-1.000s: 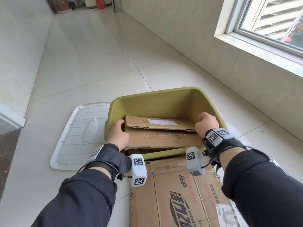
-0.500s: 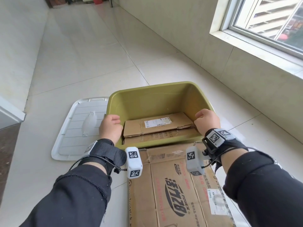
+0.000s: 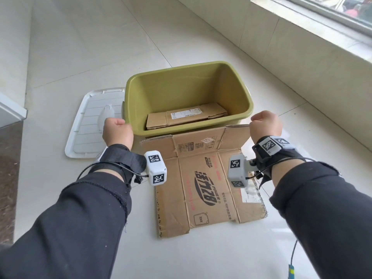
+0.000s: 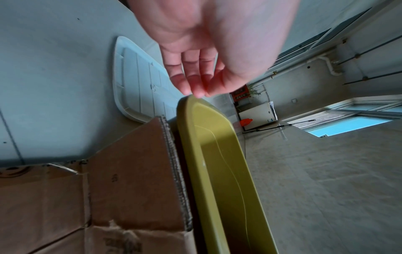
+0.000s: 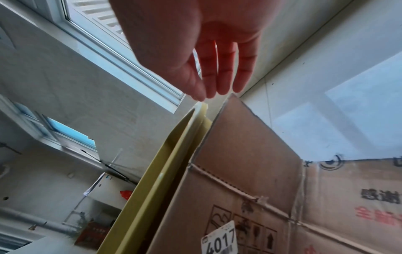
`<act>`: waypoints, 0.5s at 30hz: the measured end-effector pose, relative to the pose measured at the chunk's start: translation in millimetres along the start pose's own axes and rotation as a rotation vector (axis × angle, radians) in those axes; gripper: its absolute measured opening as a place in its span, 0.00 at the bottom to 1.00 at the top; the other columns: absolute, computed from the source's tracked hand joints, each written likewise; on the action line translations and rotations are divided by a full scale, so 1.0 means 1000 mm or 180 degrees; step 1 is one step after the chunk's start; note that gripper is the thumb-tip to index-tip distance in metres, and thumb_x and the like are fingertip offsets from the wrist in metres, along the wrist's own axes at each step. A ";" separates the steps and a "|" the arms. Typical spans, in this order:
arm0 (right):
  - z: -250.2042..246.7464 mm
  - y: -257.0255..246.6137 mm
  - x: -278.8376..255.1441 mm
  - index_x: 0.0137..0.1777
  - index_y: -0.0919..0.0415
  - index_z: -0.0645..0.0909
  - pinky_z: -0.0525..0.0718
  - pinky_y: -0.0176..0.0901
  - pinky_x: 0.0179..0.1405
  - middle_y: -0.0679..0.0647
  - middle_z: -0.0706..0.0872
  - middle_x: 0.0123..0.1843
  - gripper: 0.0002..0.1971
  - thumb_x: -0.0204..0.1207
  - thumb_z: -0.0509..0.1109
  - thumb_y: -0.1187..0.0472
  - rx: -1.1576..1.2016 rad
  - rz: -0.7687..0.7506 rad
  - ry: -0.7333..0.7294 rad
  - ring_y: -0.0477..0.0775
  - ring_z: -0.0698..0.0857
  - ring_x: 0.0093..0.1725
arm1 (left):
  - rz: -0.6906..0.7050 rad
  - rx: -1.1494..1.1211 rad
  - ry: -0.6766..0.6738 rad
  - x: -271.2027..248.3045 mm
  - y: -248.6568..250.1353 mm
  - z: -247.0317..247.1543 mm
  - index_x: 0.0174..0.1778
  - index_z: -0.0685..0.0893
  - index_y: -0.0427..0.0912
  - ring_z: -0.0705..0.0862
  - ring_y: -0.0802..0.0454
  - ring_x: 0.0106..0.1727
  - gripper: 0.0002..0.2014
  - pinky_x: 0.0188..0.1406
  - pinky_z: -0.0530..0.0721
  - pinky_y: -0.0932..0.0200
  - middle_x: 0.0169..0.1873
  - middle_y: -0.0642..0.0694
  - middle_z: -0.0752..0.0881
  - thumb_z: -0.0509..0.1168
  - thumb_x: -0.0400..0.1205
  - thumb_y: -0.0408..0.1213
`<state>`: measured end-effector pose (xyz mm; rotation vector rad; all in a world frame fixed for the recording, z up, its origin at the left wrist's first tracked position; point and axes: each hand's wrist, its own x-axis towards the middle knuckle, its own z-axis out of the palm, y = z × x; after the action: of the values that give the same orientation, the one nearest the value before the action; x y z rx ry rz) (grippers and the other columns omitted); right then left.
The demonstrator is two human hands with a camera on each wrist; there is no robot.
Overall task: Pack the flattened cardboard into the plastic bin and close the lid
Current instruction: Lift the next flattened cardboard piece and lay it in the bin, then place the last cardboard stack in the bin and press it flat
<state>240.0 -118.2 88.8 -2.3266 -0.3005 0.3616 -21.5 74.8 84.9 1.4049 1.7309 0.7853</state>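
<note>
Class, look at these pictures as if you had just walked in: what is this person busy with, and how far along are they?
A person is packing flattened cardboard into an olive-green plastic bin on a tiled floor. One folded piece of cardboard lies flat in the bin. The left hand and right hand hang empty over the near corners. A large printed cardboard sheet lies on the floor in front, unpacked. The white lid lies left of the bin, so it is not closed.
</note>
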 end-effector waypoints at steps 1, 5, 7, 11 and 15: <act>-0.001 0.005 -0.001 0.53 0.60 0.85 0.80 0.45 0.51 0.60 0.87 0.55 0.19 0.68 0.58 0.71 -0.0003 0.0010 -0.0011 0.62 0.83 0.54 | -0.0069 0.0001 0.0005 -0.002 -0.004 0.000 0.52 0.83 0.38 0.88 0.36 0.55 0.15 0.59 0.86 0.44 0.53 0.36 0.89 0.58 0.71 0.29; 0.002 0.024 -0.009 0.52 0.60 0.84 0.75 0.41 0.45 0.60 0.87 0.55 0.16 0.70 0.59 0.70 -0.0016 0.0098 -0.0077 0.58 0.80 0.47 | -0.0442 -0.0171 0.0140 -0.007 -0.032 0.002 0.55 0.82 0.33 0.87 0.34 0.55 0.20 0.57 0.87 0.41 0.51 0.33 0.89 0.55 0.70 0.33; 0.004 0.037 -0.013 0.55 0.60 0.84 0.74 0.38 0.41 0.58 0.87 0.54 0.16 0.72 0.59 0.68 -0.0049 0.0142 -0.0130 0.55 0.79 0.42 | -0.0629 -0.0228 0.0165 -0.012 -0.049 0.004 0.56 0.82 0.32 0.87 0.33 0.56 0.20 0.57 0.86 0.41 0.52 0.32 0.88 0.55 0.71 0.32; 0.010 0.055 -0.020 0.61 0.60 0.80 0.71 0.37 0.35 0.58 0.85 0.49 0.15 0.75 0.61 0.63 -0.0072 0.0252 -0.0234 0.51 0.76 0.29 | -0.0782 -0.0263 0.0142 -0.023 -0.075 0.012 0.51 0.83 0.31 0.86 0.32 0.52 0.18 0.57 0.86 0.41 0.46 0.33 0.87 0.54 0.71 0.35; 0.021 0.061 -0.019 0.67 0.58 0.74 0.74 0.43 0.47 0.61 0.84 0.60 0.19 0.77 0.60 0.56 0.0037 0.0206 -0.0136 0.62 0.82 0.50 | -0.0659 -0.0324 -0.0103 -0.041 -0.067 0.020 0.26 0.67 0.48 0.72 0.44 0.38 0.05 0.44 0.76 0.52 0.34 0.39 0.71 0.54 0.67 0.42</act>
<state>221.8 -152.5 33.9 -2.3234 -0.2437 0.4442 -34.7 20.4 26.0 1.1437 1.7527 0.7221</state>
